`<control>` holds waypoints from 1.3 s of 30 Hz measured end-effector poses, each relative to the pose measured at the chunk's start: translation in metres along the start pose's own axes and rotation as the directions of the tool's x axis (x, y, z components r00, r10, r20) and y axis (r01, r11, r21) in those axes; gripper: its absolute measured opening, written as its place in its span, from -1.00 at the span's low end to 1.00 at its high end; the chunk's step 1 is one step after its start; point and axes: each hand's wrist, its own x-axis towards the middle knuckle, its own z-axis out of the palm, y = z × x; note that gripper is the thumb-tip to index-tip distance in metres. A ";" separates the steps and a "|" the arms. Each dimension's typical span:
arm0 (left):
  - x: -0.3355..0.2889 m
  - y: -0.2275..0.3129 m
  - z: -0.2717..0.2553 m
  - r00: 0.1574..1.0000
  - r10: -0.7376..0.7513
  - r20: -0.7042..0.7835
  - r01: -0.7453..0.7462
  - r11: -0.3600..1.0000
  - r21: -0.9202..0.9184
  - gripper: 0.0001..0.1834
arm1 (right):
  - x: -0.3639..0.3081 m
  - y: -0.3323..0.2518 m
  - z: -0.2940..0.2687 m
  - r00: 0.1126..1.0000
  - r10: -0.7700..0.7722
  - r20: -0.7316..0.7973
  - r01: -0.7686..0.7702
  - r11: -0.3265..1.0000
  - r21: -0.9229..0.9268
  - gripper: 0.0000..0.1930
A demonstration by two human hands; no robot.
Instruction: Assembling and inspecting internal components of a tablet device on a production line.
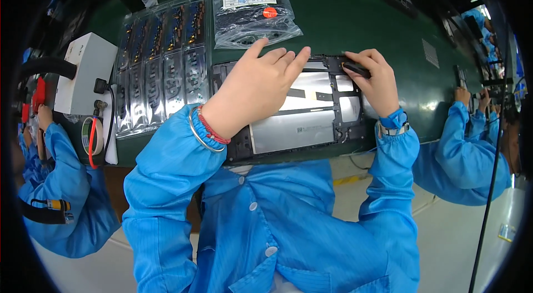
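A flat black device frame, like an opened tablet, lies on the bench in front of me. It holds silver battery-like panels, with a dark strip across them. My left hand reaches over the frame's left part, fingers stretched out and apart, nothing seen in it. At the frame's upper right corner, my right hand pinches a small black elongated piece; its exact kind I cannot make out. The left palm hides part of the frame beneath it.
Clear plastic trays of small circuit boards stand at left, beside a white box with cables and a tape roll. A clear bag with dark contents lies behind the frame. Co-workers in blue sleeves sit at both sides.
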 end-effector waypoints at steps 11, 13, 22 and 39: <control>-0.009 -0.007 -0.009 0.992 -0.003 0.127 0.014 0.996 -0.090 -0.38 | 0.005 0.005 0.004 0.992 0.102 0.078 -0.128 0.843 0.523 -0.86; -0.010 -0.007 -0.011 0.987 0.012 0.162 0.001 0.997 -0.078 -0.39 | 0.004 0.010 0.010 0.991 0.128 0.033 -0.127 0.855 0.502 -0.85; -0.008 -0.007 -0.017 0.969 0.011 0.245 0.007 0.997 -0.070 -0.41 | -0.002 0.005 0.010 0.975 0.194 -0.107 -0.110 0.845 0.524 -0.84; 0.006 -0.005 -0.026 0.954 0.124 0.275 -0.135 0.991 0.022 -0.46 | -0.011 0.001 0.012 0.950 -0.210 -0.231 0.176 0.971 -0.161 -0.82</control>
